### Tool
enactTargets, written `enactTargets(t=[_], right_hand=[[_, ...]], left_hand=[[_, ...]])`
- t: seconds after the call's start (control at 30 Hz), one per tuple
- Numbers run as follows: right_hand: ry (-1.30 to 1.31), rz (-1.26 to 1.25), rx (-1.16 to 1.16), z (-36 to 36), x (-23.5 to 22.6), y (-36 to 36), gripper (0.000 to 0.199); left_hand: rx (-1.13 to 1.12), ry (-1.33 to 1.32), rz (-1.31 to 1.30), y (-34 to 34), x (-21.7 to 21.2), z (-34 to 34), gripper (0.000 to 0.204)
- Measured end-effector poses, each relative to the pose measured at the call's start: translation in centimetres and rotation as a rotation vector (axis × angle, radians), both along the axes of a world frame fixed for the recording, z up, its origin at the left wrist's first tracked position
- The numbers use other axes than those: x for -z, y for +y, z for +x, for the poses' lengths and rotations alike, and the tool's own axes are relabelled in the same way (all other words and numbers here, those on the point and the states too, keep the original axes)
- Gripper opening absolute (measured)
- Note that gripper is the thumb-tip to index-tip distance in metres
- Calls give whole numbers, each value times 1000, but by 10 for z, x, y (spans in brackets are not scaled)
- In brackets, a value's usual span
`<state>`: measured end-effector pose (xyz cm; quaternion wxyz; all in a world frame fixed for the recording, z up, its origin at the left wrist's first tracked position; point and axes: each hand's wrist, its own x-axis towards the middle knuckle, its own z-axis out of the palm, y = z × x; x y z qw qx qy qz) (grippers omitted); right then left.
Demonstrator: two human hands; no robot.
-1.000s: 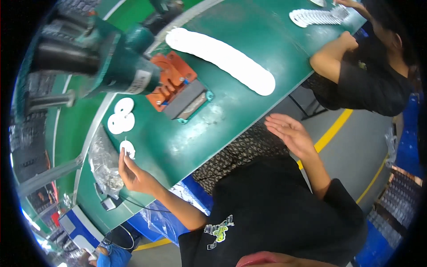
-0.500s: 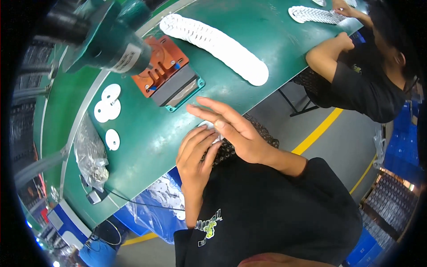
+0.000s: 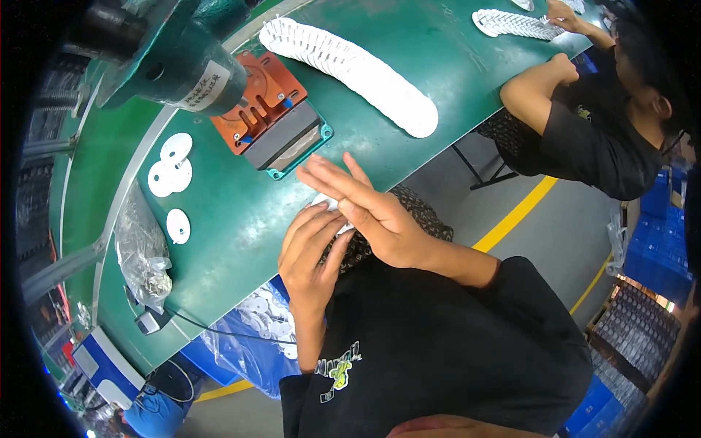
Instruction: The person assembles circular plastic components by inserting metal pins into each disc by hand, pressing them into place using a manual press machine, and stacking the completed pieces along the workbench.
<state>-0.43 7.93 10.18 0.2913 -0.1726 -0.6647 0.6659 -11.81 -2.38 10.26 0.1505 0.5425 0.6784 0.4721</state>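
Note:
My left hand (image 3: pixel 310 252) is closed around a white disc-like piece (image 3: pixel 326 203), mostly hidden under its fingers, at the table's near edge. My right hand (image 3: pixel 372 215) lies over that piece with its fingers stretched out and its thumb touching or very near it. Just beyond the hands stands a machine fixture with an orange top (image 3: pixel 272 95) and grey block. A long overlapping row of white discs (image 3: pixel 398 102) runs to its right. Several loose white discs (image 3: pixel 177 226), each with a small hole, lie to the left.
A green press head (image 3: pixel 197 84) overhangs the fixture. On the green table (image 3: pixel 226 248) lies a clear plastic bag (image 3: pixel 142 252) of small parts. Below the edge, a blue bag-lined bin (image 3: pixel 255 328) holds white discs. A co-worker (image 3: pixel 584 124) sits at right, handling another disc row (image 3: pixel 511 23).
Both hands have shifted slightly left with the white piece. The right hand's fingers have spread somewhat apart. The whole view has also drifted a little.

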Motion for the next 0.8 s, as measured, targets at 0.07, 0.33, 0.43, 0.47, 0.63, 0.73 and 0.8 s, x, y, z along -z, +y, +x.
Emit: enactTargets(t=[0.07, 0.33, 0.43, 0.47, 0.63, 0.73, 0.8], right_hand=[[-62, 196, -6, -1, 1, 0, 46], [-48, 155, -27, 0, 4, 7, 41], [-37, 136, -49, 1, 3, 8, 41], [-36, 136, -62, 1, 2, 8, 42], [7, 86, -37, 1, 2, 10, 42], [-7, 129, -37, 1, 4, 10, 42], [-12, 140, -33, 1, 5, 8, 42]], left_hand=[[-10, 57, -9, 1, 0, 1, 23], [-1, 62, 19, 3, 0, 1, 23], [-15, 43, 24, 4, 0, 1, 23], [-17, 40, 15, 4, 0, 1, 23], [-17, 40, 17, 6, 0, 2, 24], [-19, 39, 19, 7, 1, 3, 23], [-24, 28, 27, 8, 1, 5, 23]])
